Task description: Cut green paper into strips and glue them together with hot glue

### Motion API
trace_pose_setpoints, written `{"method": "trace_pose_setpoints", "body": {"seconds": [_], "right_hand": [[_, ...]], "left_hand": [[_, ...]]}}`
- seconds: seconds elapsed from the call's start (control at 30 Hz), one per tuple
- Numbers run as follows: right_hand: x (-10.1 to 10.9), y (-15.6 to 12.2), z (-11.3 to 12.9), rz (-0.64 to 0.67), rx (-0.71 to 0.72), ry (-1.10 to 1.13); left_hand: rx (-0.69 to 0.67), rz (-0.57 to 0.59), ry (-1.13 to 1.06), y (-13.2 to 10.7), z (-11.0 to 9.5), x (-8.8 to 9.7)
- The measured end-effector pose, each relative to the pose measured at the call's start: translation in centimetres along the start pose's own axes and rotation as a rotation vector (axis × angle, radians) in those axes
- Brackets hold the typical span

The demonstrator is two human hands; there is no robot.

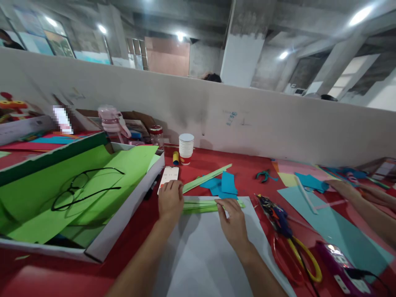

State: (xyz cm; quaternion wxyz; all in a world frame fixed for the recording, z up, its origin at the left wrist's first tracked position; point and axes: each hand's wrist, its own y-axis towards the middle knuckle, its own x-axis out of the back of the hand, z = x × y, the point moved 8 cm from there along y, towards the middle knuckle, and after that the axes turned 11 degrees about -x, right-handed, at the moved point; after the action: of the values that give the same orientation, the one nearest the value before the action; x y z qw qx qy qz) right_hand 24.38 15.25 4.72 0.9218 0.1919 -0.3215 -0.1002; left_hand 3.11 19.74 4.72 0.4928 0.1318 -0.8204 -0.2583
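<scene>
My left hand (170, 200) rests with curled fingers on the left end of a folded green paper strip (201, 205) that lies across the top of a white sheet (204, 251). My right hand (233, 220) pinches the same strip near its right end, fingers pressed down on it. A phone (168, 175) lies just beyond my left hand. Another long green strip (206, 178) and blue paper pieces (222, 184) lie behind the strip.
A shallow box (122, 214) at left holds green paper and black glasses (81, 187). Stacked paper cups (186, 147), a jar and a pink bottle stand at the partition. Red-and-yellow scissors (293, 251) and a glue gun (276, 214) lie right. Another person's arms (365, 202) reach over blue paper.
</scene>
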Motion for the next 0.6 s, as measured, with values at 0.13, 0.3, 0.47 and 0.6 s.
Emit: {"method": "trace_pose_setpoints", "body": {"seconds": [0.13, 0.3, 0.47, 0.6], "right_hand": [[-0.9, 0.1, -1.3, 0.089, -0.254, 0.297], [-1.8, -0.1, -2.5, 0.164, -0.558, 0.763], [-0.1, 0.2, -4.0, -0.009, -0.624, 0.867], [-1.0, 0.1, -4.2, 0.109, -0.676, 0.83]], "left_hand": [[0.111, 0.063, -0.473, -0.5, -0.2, -1.3], [-0.146, 0.36, -0.723, -1.5, -4.4, -3.4], [-0.207, 0.303, -0.688, -1.1, -4.7, -2.1], [-0.245, 0.304, -0.651, -0.8, -4.4, -1.6]]}}
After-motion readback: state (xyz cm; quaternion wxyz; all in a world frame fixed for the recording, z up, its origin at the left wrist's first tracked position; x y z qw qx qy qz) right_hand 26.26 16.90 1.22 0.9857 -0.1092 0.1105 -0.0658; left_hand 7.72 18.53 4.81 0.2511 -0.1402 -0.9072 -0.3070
